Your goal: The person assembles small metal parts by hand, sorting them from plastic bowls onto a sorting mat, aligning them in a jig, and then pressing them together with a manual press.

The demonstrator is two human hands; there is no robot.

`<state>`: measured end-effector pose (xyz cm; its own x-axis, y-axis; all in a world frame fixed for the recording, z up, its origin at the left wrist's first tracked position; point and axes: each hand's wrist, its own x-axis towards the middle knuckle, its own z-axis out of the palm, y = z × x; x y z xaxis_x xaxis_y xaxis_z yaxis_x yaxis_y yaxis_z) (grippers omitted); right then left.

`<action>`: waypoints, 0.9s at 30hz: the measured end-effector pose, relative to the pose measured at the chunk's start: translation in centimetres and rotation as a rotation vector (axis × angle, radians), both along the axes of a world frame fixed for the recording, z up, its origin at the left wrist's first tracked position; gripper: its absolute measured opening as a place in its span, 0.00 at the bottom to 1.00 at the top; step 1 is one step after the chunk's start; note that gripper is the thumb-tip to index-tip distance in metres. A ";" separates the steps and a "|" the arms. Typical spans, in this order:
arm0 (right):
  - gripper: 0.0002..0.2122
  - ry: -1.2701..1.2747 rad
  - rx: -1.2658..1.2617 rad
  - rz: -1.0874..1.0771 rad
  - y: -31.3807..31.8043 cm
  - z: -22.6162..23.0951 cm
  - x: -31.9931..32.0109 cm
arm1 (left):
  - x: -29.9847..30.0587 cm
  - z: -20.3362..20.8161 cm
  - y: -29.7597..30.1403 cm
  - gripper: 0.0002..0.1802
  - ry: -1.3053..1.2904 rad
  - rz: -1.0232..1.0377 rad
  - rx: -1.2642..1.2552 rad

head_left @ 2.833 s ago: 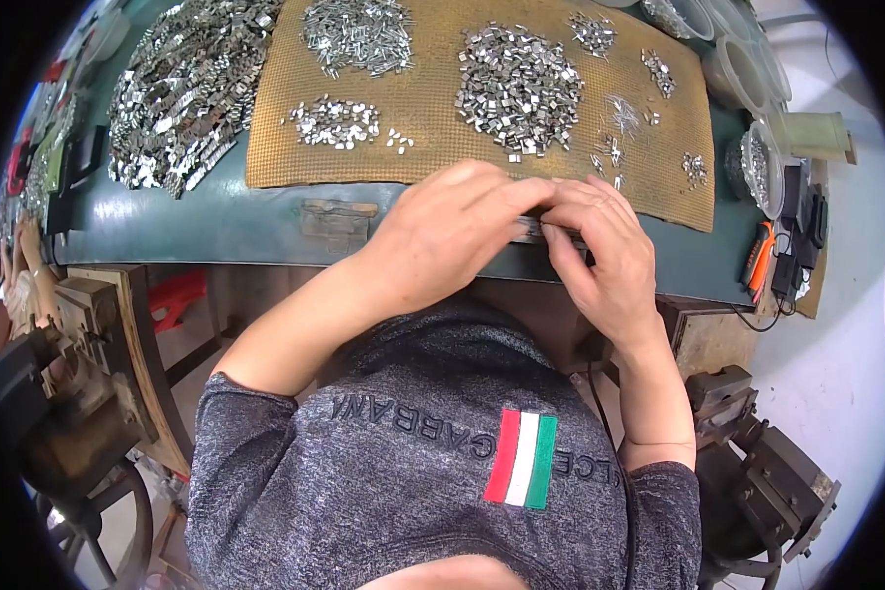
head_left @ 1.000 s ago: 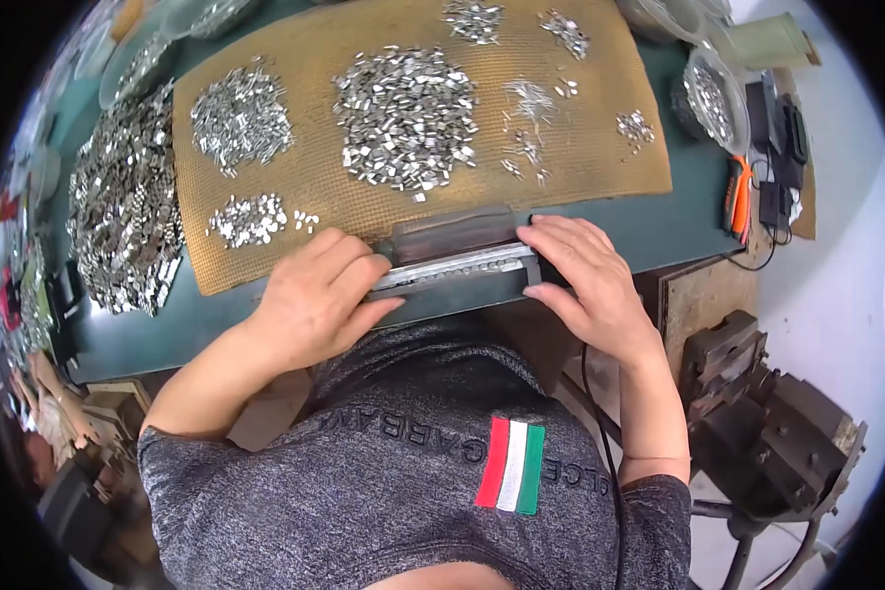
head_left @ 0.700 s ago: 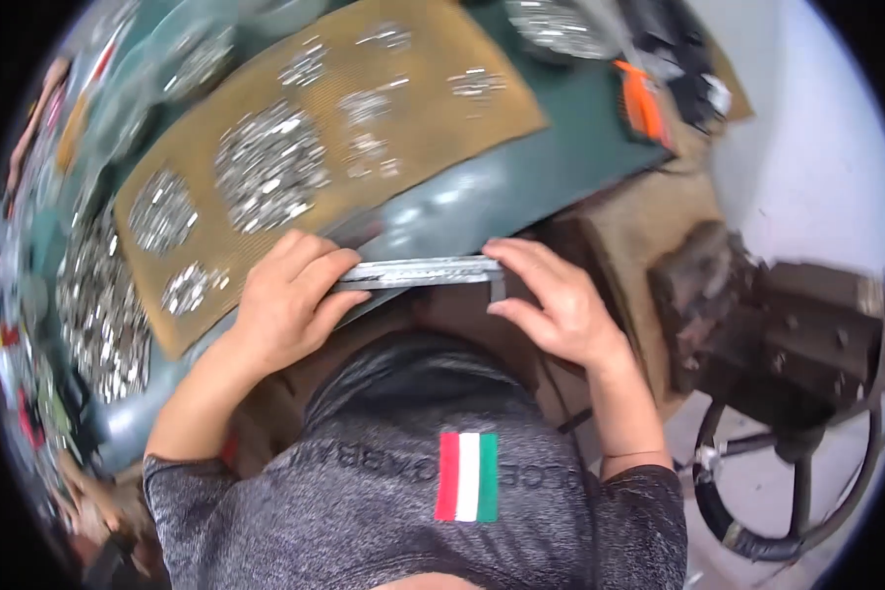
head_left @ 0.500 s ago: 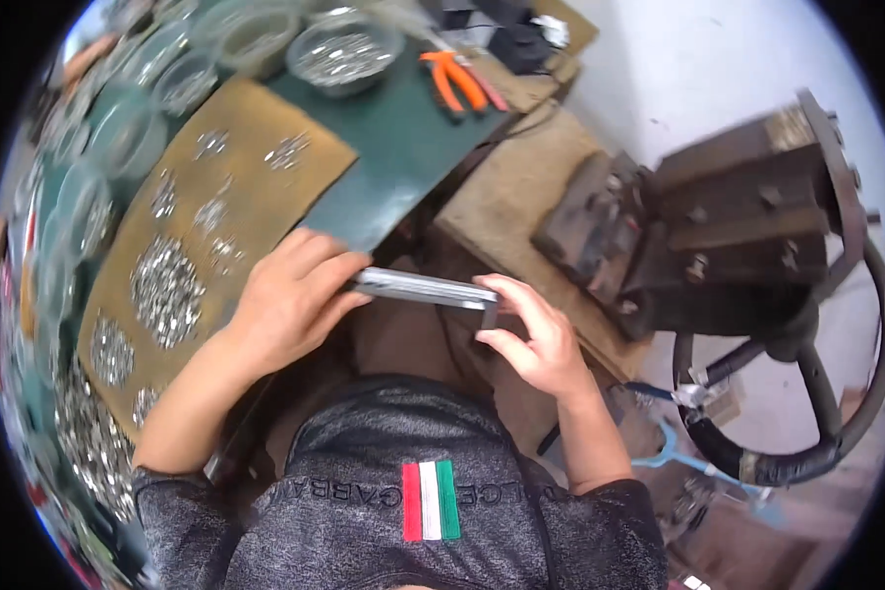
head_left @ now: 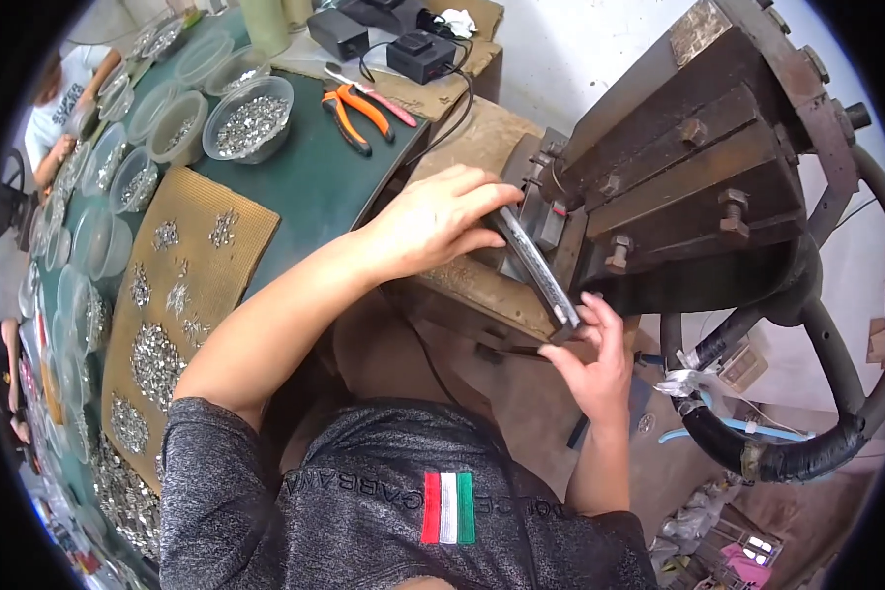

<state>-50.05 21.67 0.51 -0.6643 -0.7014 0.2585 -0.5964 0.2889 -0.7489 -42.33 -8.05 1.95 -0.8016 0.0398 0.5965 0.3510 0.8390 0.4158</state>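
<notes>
Long narrow metal strip (head_left: 536, 265), grey and flat, slanting against the rusty brown press (head_left: 698, 167). Gripped at its far end by the left hand (head_left: 433, 221), near end pinched by the right hand (head_left: 592, 369). Green bench (head_left: 315, 177) alongside, with bowls of metal bits (head_left: 249, 118) and orange pliers (head_left: 349, 108).

Long strip (head_left: 536, 270) between the hands: bare metal, dull grey sheen. Press (head_left: 698, 167) upper right: rusty brown metal, rough, matt. Handwheel (head_left: 816, 433) right: wrapped in black tape, slightly glossy. Desk (head_left: 315, 177) top: smooth dark green. Mat (head_left: 202, 285) at left: coarse tan weave. Bowls (head_left: 249, 118) upper left: clear glossy plastic, holding shiny metal bits.
</notes>
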 end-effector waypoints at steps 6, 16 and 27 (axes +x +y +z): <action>0.58 0.286 0.137 0.186 -6.0 2.0 1.4 | 3.8 -0.4 2.5 0.11 -0.124 0.002 0.148; 0.53 -0.143 0.068 0.167 -6.0 -0.1 2.5 | 6.6 -1.9 5.1 0.21 -0.194 -0.101 0.306; 0.36 -0.563 -0.591 -0.601 12.9 -4.3 1.7 | 6.6 -2.8 5.2 0.20 -0.098 -0.071 0.314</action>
